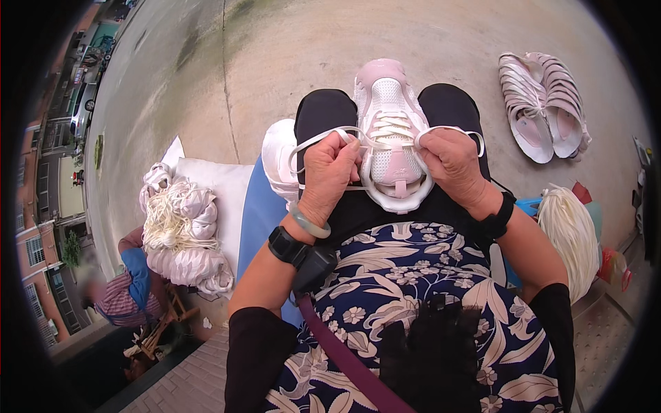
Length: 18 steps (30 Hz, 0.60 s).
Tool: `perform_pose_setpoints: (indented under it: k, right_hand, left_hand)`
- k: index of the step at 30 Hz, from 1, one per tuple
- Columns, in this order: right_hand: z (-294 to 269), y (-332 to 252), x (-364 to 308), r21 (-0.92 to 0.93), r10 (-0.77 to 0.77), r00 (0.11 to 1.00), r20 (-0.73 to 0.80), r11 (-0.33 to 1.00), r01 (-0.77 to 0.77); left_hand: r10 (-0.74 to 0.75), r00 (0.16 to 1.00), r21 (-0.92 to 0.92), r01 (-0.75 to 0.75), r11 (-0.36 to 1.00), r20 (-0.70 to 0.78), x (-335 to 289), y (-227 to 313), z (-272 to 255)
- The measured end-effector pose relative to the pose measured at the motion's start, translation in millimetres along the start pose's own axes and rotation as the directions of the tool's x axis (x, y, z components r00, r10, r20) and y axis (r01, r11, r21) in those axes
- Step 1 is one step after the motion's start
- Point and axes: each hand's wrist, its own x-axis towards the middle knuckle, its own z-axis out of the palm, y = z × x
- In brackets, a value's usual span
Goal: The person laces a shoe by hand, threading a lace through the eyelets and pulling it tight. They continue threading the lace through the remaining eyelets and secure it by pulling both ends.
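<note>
A pink and white sneaker upper (390, 110) rests between my knees, its collar toward me and its toe pointing away. White shoelace (394, 128) crosses its front in several rows, and the two ends come out on either side near the tongue. My left hand (330, 160) is closed in a pinch on the lace at the left, with a loop hanging beside it. On the right, my right hand (449, 157) pinches the other lace end, which loops over the knuckles. Both hands are level beside the shoe's collar.
Left of me, a pile of pink shoe uppers and cream laces (180, 234) lies on a white sheet (231, 199). A white shoe piece (279, 162) is by my left knee. Nested uppers (544, 107) lie on the concrete at right, above a hanging lace bundle (570, 237). Another person (127, 296) sits far left.
</note>
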Motion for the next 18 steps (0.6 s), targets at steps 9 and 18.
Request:
perform_pose_setpoints:
  k: [9,18]
  right_hand:
    - [-7.6,-0.2,-8.6,-0.132,-0.109,0.991,0.075,0.984,0.119]
    - [-12.2,14.5,2.8,-0.080,-0.065,0.982,0.179,0.994,0.081]
  left_hand:
    - [0.010,1.000,-0.081,-0.011,0.997,-0.008,3.7,-5.3,2.6]
    - [-0.002,1.000,-0.085,0.003,0.996,0.010,10.1,-5.3,2.1]
